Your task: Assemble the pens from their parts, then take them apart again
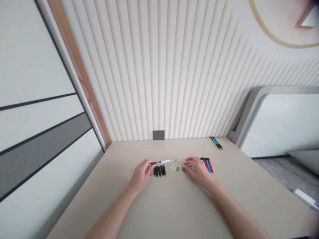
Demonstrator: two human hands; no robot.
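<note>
Pinched in my left hand [142, 174] is a thin pen refill [165, 161], white with a dark end, its tip pointing right. Several black pen parts [159, 170] lie in a row just right of that hand. Small white pieces [172, 168] and a small grey piece [177, 169] are at the middle. My right hand [198, 169] is over small dark pieces [183, 169], its fingers bent and thumb near the index finger; whether it grips one is too small to tell. Beside it lie several pink and teal barrels [209, 165].
Two teal and black pens [216, 143] lie at the back right of the beige table [164, 205]. Behind stands a ribbed wall with a grey socket [159, 135]. A white cabinet is on the left, a bed headboard [281, 122] on the right.
</note>
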